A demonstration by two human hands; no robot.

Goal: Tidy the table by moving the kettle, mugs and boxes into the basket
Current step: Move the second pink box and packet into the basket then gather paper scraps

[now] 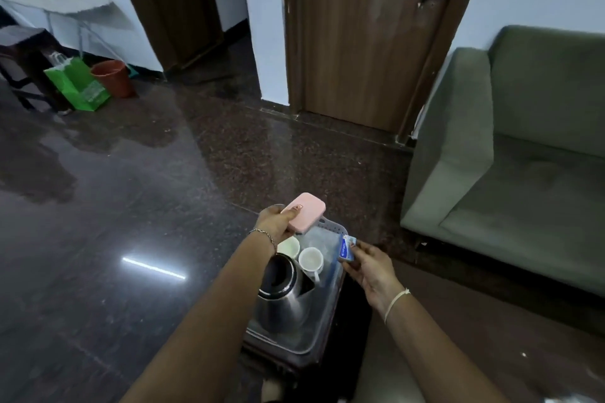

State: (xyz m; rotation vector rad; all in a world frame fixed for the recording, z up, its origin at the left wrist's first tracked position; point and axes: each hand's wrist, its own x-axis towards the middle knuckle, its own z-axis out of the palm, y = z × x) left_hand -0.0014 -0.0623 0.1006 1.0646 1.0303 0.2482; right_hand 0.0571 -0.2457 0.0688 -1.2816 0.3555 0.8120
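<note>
Nearest the camera, a dark bench [296, 366] carried a translucent grey basket [322, 327], seen between the person's two forearms. In the near part of the basket stood a steel kettle [281, 301], its open mouth facing up, just below and behind the left wrist. Beyond the kettle, two white mugs sat side by side: the right mug [311, 260] lay between the two hands, and the left mug [289, 246] was partly hidden under the left hand.

The right hand [370, 267] hovered over the basket's right rim, its fingers closed on a small blue and white box [347, 249] held at the fingertips, tilted. A pale band circled that wrist. The left hand [276, 222] reached farther out, above the far end of the basket, clamped on a pink box [306, 211] with rounded corners, thumb on top; a thin bracelet showed at its wrist.

To the right of the right hand stood a grey-green sofa [523, 147]. Past the left hand stretched a dark polished floor [131, 206], then a brown wooden door [363, 33]. Far off to the left of the left hand sat a green paper bag [77, 85] touching an orange bucket [114, 77].
</note>
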